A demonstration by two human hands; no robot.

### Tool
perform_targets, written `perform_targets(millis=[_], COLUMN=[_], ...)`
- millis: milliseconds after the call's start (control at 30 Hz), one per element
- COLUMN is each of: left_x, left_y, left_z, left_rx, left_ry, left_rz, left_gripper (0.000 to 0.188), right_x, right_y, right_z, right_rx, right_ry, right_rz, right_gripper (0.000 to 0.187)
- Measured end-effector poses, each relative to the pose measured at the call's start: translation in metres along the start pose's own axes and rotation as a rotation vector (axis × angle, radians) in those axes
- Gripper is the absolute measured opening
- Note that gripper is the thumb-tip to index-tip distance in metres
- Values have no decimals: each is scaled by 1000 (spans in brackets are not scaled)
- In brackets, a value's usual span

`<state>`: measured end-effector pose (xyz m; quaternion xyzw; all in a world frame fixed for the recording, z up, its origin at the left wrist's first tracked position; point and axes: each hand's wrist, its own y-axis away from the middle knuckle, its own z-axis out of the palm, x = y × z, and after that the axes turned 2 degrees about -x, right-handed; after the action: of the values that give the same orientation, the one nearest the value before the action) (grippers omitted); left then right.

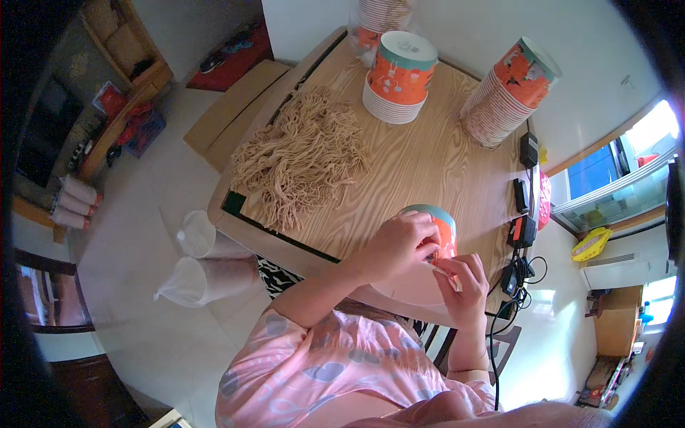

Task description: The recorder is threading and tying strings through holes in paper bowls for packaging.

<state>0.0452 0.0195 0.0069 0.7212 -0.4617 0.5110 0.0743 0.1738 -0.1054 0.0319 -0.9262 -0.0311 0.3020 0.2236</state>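
An orange paper tub (446,232) with a teal band lies at the table's near edge, its pale mouth towards me. My left hand (410,242) rests over its side, fingers bent and pinched at the wall. Close beside it, my right hand (465,280) has its thumb and fingers pressed together near the rim. A small pale piece shows at the right fingertips, too small to name. What the left fingers hold is hidden. Further left on the table lies a heap of beige cords (303,153).
Stacks of matching paper tubs stand upside down at the back, one in the middle (403,71) and one leaning at right (510,93). Black power adapters (524,232) and cables line the right edge. Bagged tub stacks (207,282) lie on the floor at left.
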Motion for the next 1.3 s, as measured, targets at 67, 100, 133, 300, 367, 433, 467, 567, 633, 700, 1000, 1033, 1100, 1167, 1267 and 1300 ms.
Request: perform_targets(millis=[67, 100, 133, 300, 367, 433, 467, 567, 633, 700, 1000, 1033, 1100, 1167, 1267, 1300], left_x=[0, 1, 2, 10, 12, 15, 15, 13, 14, 13, 16, 16, 14, 21, 26, 29], left_y=[0, 0, 0, -3, -3, -3, -3, -2, -2, -3, -3, -1, 5, 14, 23, 25], left_z=[-1, -1, -1, 1, -2, -5, -6, -5, -5, -6, -4, -4, -5, -9, -13, -15], left_rx=[9, 17, 17, 120, 132, 146, 142, 131, 123, 124, 168, 162, 150, 148, 153, 162], left_ry=[5, 10, 9, -114, -87, -62, -86, -93, -78, -91, -84, -86, -28, -101, -211, -252], left_rz=[15, 29, 29, 102, 108, 111, 105, 103, 108, 98, 132, 139, 140, 148, 120, 85], left_gripper=[11, 12, 12, 12, 12, 12, 12, 12, 12, 12, 11, 11, 10, 11, 12, 12], right_x=[0, 0, 1, 3, 2, -2, -3, -4, -6, -4, -3, -3, -1, 1, 5, 9], right_y=[-1, -2, -2, 1, 2, 2, 2, 2, 2, 2, 2, 2, 4, 5, 3, 2], right_z=[0, -1, -1, 3, 3, 3, 4, 5, 3, 3, 1, 1, 3, 4, 6, 6], right_rx=[-5, -2, 2, 21, 32, 55, 59, 94, 92, 80, 70, 89, 120, 151, 199, 235], right_ry=[16, 30, 45, 14, -11, -101, -101, -88, -80, -64, -91, -117, -131, -144, -147, -117], right_rz=[-7, -26, -44, 22, 49, 148, 150, 148, 142, 124, 142, 176, 197, 223, 243, 250], right_gripper=[22, 20, 19, 19, 20, 22, 22, 26, 25, 24, 22, 24, 23, 23, 19, 18])
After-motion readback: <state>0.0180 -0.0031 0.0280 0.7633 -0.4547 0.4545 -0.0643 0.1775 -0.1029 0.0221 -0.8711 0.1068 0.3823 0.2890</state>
